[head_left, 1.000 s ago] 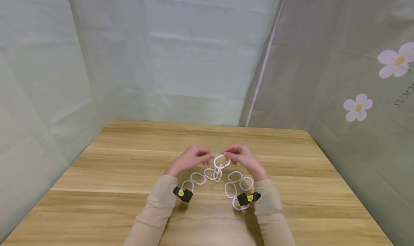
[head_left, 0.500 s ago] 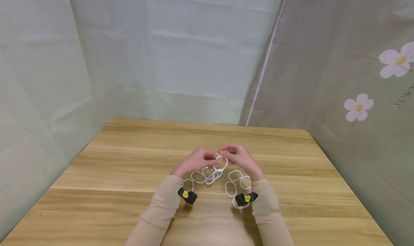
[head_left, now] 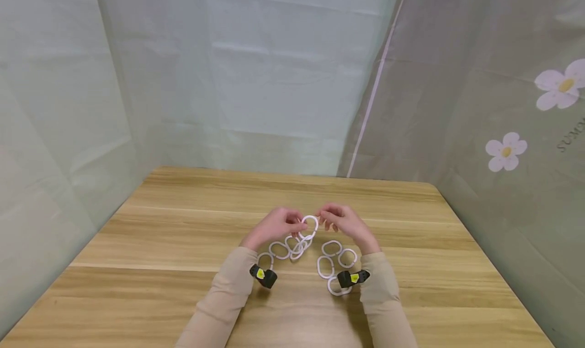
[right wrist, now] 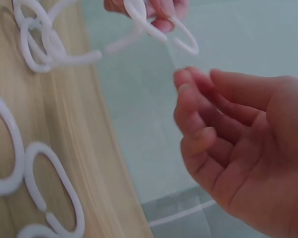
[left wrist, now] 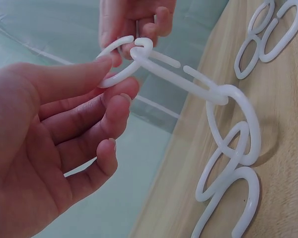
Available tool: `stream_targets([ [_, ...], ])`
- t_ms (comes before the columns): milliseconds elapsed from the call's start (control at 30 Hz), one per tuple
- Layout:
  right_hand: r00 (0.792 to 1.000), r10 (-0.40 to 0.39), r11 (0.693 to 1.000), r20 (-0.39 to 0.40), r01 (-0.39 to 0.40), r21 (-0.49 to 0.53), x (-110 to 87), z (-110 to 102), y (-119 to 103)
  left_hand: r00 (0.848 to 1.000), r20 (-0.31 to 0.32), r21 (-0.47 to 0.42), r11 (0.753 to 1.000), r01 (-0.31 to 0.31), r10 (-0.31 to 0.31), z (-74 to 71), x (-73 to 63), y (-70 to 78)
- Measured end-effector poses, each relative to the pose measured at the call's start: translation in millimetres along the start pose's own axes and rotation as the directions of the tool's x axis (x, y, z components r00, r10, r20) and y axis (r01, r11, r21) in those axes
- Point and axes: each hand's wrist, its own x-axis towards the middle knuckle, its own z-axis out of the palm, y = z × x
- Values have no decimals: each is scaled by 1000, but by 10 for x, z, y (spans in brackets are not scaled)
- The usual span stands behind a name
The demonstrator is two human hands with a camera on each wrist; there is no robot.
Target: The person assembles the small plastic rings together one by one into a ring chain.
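L hand (head_left: 274, 227) pinched the held ring (left wrist: 123, 76), white w/ a gap in its side, betw. thumb and fingers, above the worktop (head_left: 411, 266). R hand (head_left: 347, 226), just beside it, had fingers loosely bent, tips apart, gripping nothing. The held ring hooked thru the second ring (left wrist: 176, 75), which sloped down to a third ring (left wrist: 256, 124) and more white rings toward the L wrist; farther joins could not all be told. Nr the R wrist lay four separate rings (right wrist: 69, 186), side by side, some touching, no interlock visible. Beyond: pale backdrop (head_left: 283, 84).

Progress (judged): linking approx. half done; held ring appeared joined to its neighbor, the four by the R wrist not yet.

Cf. earlier: 1.0 s before, R hand pinched the held ring and L fingertips were only nr it; by this pt. the L hand had it and the R hand had let go. The four rings had hardly shifted.
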Motion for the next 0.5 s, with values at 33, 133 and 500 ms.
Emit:
stream_targets([
  [33,1000,-3,1000,9,4,-17,-6,-14,11,1000,-6,1,1000,7,-7,-3,-3,3],
  [133,999,1,997,39,2,-82,-27,-45,51,1000,-15,1,1000,20,-20,-8,-1,-3],
  [500,981,-1,928,194,73,-366,-71,-83,215,999,1,33,999,33,-33,-26,-10,11],
])
